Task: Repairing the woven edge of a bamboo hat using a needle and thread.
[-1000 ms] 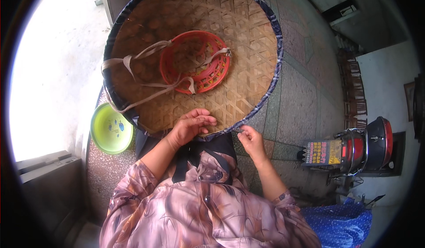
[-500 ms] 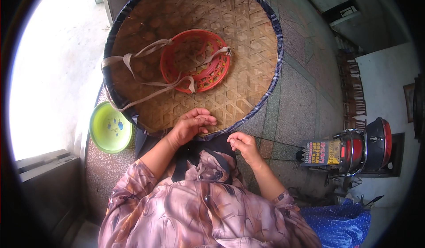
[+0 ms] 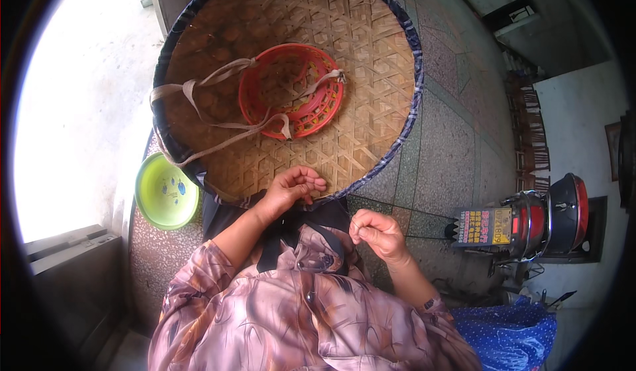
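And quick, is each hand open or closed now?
Left hand: loosely curled at the near rim of the woven basket; can't tell if it holds anything.
Right hand: pinched closed, apart from the basket; can't tell if something thin is inside.

Head-worn fisheye view, facing down, near the woven basket [image 3: 374, 99]

Basket [image 3: 323, 109] inside tray [image 3: 377, 86], strap [image 3: 228, 74] from basket over tray's left side, left hand [image 3: 296, 187] over tray's near edge, right hand [image 3: 381, 234] nearer and rightward, basin [image 3: 167, 193] left, motorbike [image 3: 564, 218] far right, cloth [image 3: 507, 334] nearer than motorbike.
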`<act>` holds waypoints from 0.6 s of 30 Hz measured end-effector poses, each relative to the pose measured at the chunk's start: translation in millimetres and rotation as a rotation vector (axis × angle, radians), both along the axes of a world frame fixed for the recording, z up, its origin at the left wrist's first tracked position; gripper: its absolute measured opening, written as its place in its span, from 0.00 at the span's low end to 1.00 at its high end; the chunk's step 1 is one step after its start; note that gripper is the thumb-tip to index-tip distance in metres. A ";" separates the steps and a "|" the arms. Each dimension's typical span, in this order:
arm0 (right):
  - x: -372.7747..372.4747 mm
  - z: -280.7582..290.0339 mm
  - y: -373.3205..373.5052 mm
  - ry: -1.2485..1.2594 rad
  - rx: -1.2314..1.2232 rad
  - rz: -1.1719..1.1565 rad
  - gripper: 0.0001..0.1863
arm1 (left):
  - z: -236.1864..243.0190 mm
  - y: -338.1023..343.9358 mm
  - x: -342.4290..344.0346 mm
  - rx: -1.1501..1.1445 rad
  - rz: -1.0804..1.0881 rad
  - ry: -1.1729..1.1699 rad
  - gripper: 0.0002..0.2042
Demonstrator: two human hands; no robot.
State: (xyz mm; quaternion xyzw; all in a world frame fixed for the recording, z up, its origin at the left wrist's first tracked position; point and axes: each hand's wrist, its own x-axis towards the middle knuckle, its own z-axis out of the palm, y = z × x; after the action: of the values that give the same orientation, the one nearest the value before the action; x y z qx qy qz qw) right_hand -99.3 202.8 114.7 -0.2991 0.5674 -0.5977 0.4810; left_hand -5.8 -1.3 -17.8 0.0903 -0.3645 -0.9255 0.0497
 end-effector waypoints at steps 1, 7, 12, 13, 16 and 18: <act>1.4 8.1 0.0 0.000 0.000 0.000 0.07 | -0.1 0.2 -0.2 -0.008 0.003 0.012 0.11; 10.4 43.1 -5.6 0.070 -0.153 0.121 0.07 | 0.0 1.6 0.1 -0.026 0.004 0.021 0.12; 16.9 55.1 -9.9 0.101 -0.117 0.176 0.06 | -4.8 4.4 0.9 -0.049 0.021 0.052 0.11; 19.5 55.6 -12.2 0.115 -0.129 0.202 0.06 | -4.6 5.5 0.4 -0.057 0.022 0.050 0.11; 28.1 53.6 -24.5 0.169 -0.168 0.247 0.07 | -5.7 9.7 -2.3 -0.063 0.048 0.060 0.10; 29.7 54.1 -27.0 0.202 -0.179 0.247 0.08 | -2.1 16.8 -1.5 -0.133 0.074 0.025 0.09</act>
State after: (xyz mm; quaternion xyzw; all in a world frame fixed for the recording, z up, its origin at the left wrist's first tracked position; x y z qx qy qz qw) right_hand -69.6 175.8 168.8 -0.4666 0.5163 -0.5493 0.4626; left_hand -7.3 15.5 -19.9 0.0886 -0.4209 -0.8978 0.0942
